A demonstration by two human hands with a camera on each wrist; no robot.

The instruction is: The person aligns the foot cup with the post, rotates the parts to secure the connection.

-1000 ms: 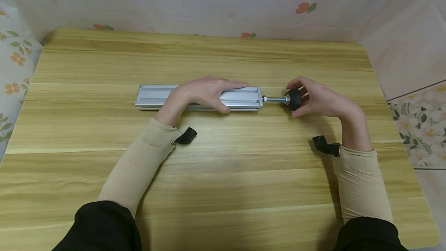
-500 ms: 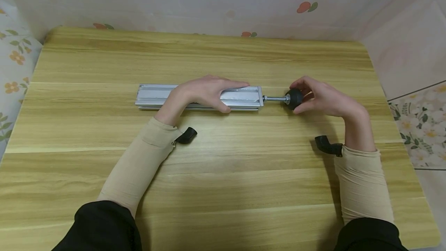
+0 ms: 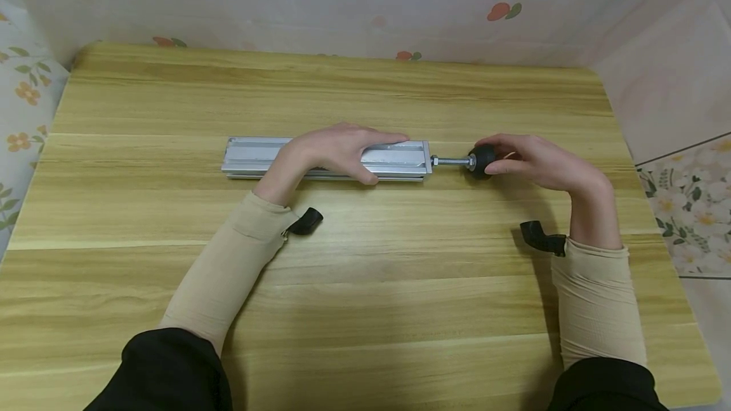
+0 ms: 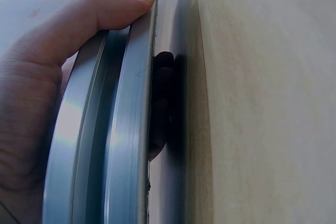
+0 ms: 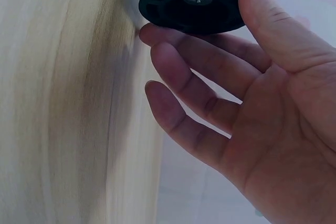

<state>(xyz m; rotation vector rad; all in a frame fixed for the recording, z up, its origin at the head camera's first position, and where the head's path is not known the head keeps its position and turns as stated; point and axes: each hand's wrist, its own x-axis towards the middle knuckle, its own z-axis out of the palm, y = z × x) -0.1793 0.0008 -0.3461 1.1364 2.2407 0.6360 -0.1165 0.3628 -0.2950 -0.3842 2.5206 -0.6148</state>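
Note:
A silver aluminium profile [image 3: 251,158] lies lengthwise across the middle of the table. My left hand [image 3: 334,150] grips it from above, the thumb [image 4: 118,10] along one side in the left wrist view and several dark fingertips [image 4: 161,93] showing past its lower edge. From the profile's right end sticks out a threaded rod [image 3: 453,162] with a nut, ending in a round black levelling foot [image 3: 482,160]. My right hand [image 3: 539,160] pinches the foot's rim between thumb and fingers. In the right wrist view, the foot's ribbed, hollow underside [image 5: 191,6] faces the camera; the other fingers spread loosely below it.
The wood-grain table [image 3: 388,309] reaches to a patterned wall covering [image 3: 354,11] behind and flowered coverings at both sides. A black camera mount [image 3: 306,222] juts from the left sleeve, and another black mount [image 3: 541,238] from the right sleeve.
My right hand has shifted slightly right and turned around the black foot, its thumb now nearer the foot's middle. The left hand and the profile stay where they were.

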